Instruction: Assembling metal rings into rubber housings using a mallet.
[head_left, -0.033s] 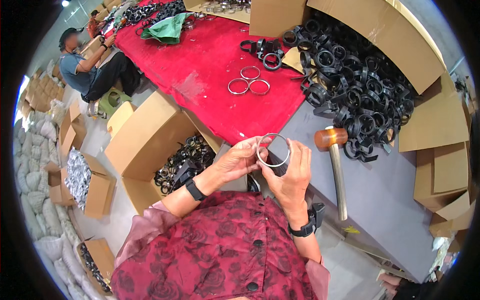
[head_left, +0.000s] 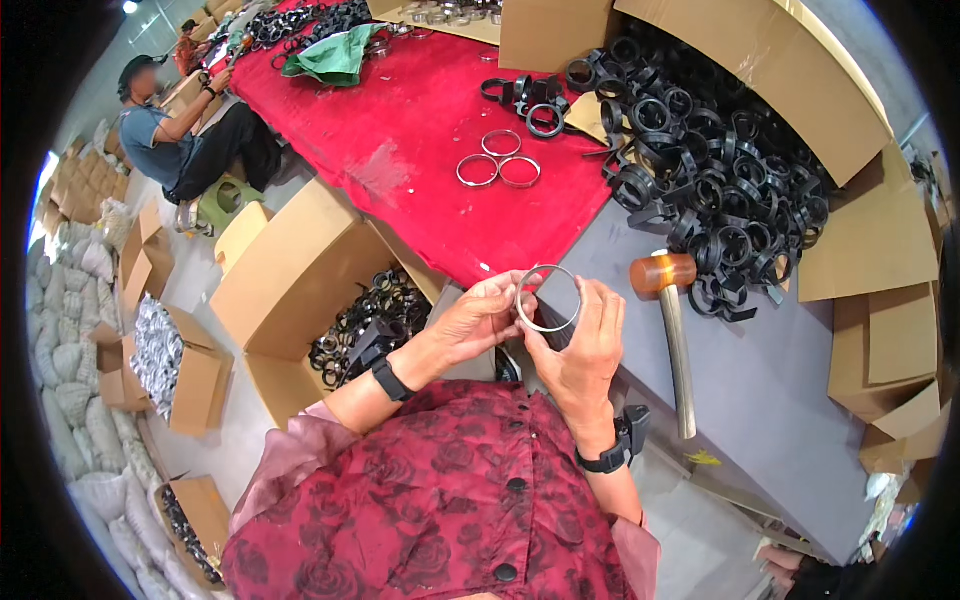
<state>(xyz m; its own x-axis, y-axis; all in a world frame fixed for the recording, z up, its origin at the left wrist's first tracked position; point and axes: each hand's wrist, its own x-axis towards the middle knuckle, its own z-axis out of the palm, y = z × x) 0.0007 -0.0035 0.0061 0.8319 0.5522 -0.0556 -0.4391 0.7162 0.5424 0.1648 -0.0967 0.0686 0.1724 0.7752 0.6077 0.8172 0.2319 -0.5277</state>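
Observation:
Both hands hold one thin silver metal ring (head_left: 549, 331) in front of my body, near the table's corner. My left hand (head_left: 472, 322) pinches its left side between thumb and fingers. My right hand (head_left: 583, 350) grips the right side, with the thumb low on the rim and the fingers behind. Three similar metal rings (head_left: 519, 187) lie touching one another on the red cloth (head_left: 420, 215) ahead. To the right of my hands, a mallet (head_left: 664, 273) with an amber head and wooden handle rests on the grey tabletop (head_left: 770, 390).
Black ring-shaped parts (head_left: 735, 185) are heaped at the right, against cardboard flaps (head_left: 770, 75). An open carton (head_left: 290, 285) of dark parts stands left of the table. Beyond it a person (head_left: 165, 140) sits by the cloth. A green bag (head_left: 330, 60) lies farther up.

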